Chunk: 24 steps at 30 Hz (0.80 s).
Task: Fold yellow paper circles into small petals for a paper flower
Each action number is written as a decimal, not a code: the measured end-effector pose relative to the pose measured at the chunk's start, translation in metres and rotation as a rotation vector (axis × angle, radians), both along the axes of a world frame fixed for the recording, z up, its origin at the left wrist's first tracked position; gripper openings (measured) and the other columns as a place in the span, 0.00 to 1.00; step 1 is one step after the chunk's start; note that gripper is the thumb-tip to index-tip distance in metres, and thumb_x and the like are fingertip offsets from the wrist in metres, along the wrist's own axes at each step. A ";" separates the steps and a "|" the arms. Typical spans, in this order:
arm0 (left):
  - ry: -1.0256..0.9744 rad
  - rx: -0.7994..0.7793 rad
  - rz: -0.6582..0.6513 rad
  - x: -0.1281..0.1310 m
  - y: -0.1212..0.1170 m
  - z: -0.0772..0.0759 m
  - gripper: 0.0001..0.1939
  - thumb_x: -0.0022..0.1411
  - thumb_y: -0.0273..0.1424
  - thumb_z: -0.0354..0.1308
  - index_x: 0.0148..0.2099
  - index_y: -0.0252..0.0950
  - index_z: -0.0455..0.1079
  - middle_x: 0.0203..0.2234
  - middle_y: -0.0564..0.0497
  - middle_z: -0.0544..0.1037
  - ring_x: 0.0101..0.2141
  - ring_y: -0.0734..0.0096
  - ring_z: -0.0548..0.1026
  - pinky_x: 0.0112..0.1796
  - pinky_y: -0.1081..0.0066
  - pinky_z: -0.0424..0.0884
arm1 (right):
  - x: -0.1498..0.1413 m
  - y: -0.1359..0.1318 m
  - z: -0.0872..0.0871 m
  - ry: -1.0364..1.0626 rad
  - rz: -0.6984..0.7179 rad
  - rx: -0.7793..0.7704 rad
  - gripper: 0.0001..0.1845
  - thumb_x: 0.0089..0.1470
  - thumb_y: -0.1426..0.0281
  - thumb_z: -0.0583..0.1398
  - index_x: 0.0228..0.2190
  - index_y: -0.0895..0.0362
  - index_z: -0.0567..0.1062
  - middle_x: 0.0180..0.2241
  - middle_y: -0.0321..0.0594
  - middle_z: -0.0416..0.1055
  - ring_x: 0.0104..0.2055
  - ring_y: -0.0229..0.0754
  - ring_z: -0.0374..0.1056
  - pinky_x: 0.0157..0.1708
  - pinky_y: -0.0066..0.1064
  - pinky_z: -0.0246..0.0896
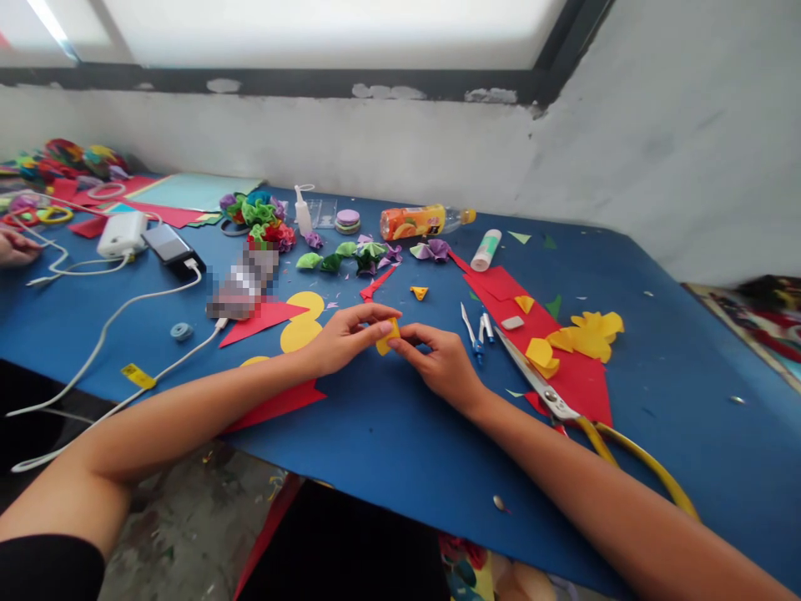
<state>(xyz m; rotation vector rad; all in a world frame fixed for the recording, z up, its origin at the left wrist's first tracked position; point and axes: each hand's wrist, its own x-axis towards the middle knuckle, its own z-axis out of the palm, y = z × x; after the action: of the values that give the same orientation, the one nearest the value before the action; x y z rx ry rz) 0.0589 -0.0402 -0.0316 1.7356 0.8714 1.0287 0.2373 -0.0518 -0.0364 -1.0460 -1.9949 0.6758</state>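
A small folded yellow paper piece [389, 335] is pinched between both my hands above the blue table [388, 442]. My left hand [345, 336] grips it from the left with thumb and fingers closed. From the right, my right hand [438, 359] pinches the same piece with its fingertips. Yellow paper circles [301, 319] lie just left of my left hand. Close on the right lie a blue compass [474, 335] and yellow-handled scissors [563, 409].
Red paper sheets [563, 367] with yellow cutouts [591, 334] lie right. At the back are crumpled paper flowers [263, 219], a glue bottle [303, 210], a glue stick [486, 249], an orange drink bottle [422, 221]. Phones, a charger [122, 234] and cables sit left. Another person's hand [16, 248] rests far left.
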 end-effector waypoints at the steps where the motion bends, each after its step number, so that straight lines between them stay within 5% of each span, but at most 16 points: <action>1: 0.016 0.026 -0.005 0.000 0.000 0.000 0.18 0.57 0.40 0.57 0.45 0.33 0.71 0.33 0.49 0.77 0.32 0.75 0.74 0.32 0.76 0.70 | 0.000 0.000 0.000 -0.013 -0.014 0.011 0.15 0.55 0.59 0.56 0.29 0.56 0.75 0.26 0.36 0.75 0.27 0.37 0.69 0.29 0.26 0.62; 13: -0.047 0.101 0.104 0.001 0.004 -0.006 0.11 0.54 0.35 0.61 0.37 0.33 0.74 0.28 0.51 0.79 0.29 0.76 0.75 0.29 0.79 0.70 | 0.000 -0.003 -0.003 0.004 -0.030 0.085 0.11 0.57 0.64 0.55 0.33 0.56 0.74 0.29 0.37 0.75 0.28 0.36 0.69 0.30 0.26 0.64; 24: -0.065 -0.005 0.127 0.001 0.004 -0.007 0.12 0.51 0.37 0.63 0.34 0.33 0.76 0.28 0.50 0.80 0.28 0.76 0.74 0.30 0.77 0.69 | 0.002 -0.005 -0.002 -0.013 -0.036 0.128 0.10 0.58 0.65 0.54 0.32 0.57 0.73 0.28 0.37 0.74 0.28 0.36 0.69 0.32 0.26 0.63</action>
<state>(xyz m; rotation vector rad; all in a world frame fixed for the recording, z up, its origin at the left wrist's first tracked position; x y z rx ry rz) 0.0604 -0.0357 -0.0386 1.6500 0.9514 1.1587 0.2390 -0.0565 -0.0384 -1.0094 -1.9974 0.5164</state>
